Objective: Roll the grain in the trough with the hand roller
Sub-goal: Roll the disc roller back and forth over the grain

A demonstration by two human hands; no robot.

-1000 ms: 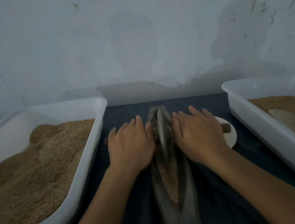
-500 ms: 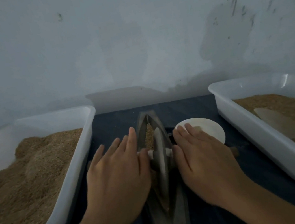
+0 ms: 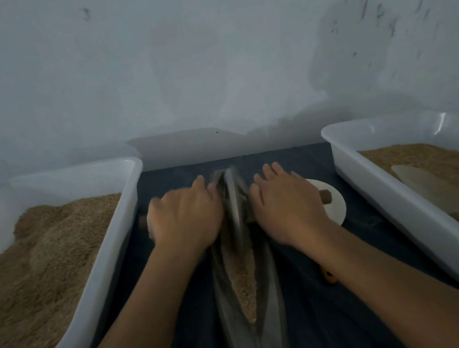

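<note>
White trays (image 3: pixel 109 249) of grain flank the trough (image 3: pixel 272 300).

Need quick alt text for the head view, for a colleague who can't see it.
Both hands, left and right, press flat on the roller axle at the far end of the grain-filled trough. A grain tub sits on each side.

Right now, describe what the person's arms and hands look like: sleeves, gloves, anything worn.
Both forearms are bare as far as the frame shows; no sleeves are visible. The left hand and the right hand wear no gloves. No rings, watch or wristband can be made out in the dim light.
</note>
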